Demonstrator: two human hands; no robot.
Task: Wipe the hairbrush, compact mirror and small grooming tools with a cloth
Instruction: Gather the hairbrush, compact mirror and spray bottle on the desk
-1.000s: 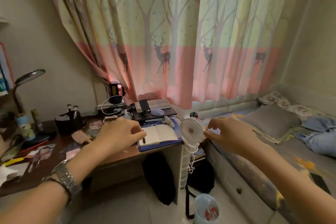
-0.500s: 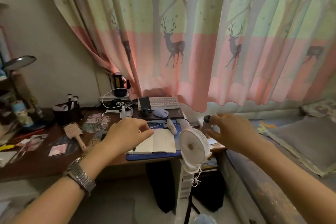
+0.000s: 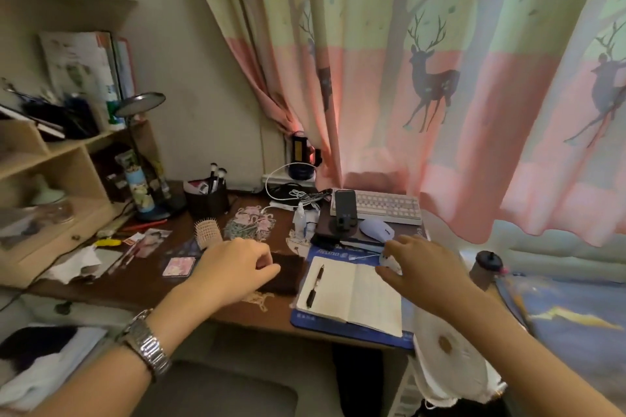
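Note:
A wooden hairbrush [image 3: 207, 232] lies bristles up on the dark desk [image 3: 145, 284], left of my hands. A dark brown cloth [image 3: 287, 276] lies flat beside the open notebook [image 3: 352, 294]. My left hand [image 3: 233, 269], with a metal watch on its wrist, hovers at the cloth's left edge with fingers curled and thumb against forefinger; the cloth is not lifted. My right hand [image 3: 423, 269] is spread over the notebook's far right corner, fingertips next to a small white device [image 3: 389, 260]. Makeup brushes stand in a black holder [image 3: 207, 200]. I see no compact mirror.
On the blue mat [image 3: 338, 328] the notebook carries a pen [image 3: 314, 286]. Behind it are a mouse [image 3: 376, 229], a keyboard [image 3: 389, 206], a phone on a stand [image 3: 345, 210] and a spray bottle [image 3: 299, 218]. A white fan [image 3: 450, 359] hangs at the desk's right edge. Shelves stand at left.
My view has moved closer to the desk and tilted down. Both hands have come forward over it: the left to the dark cloth, the right past the fan to the notebook's corner.

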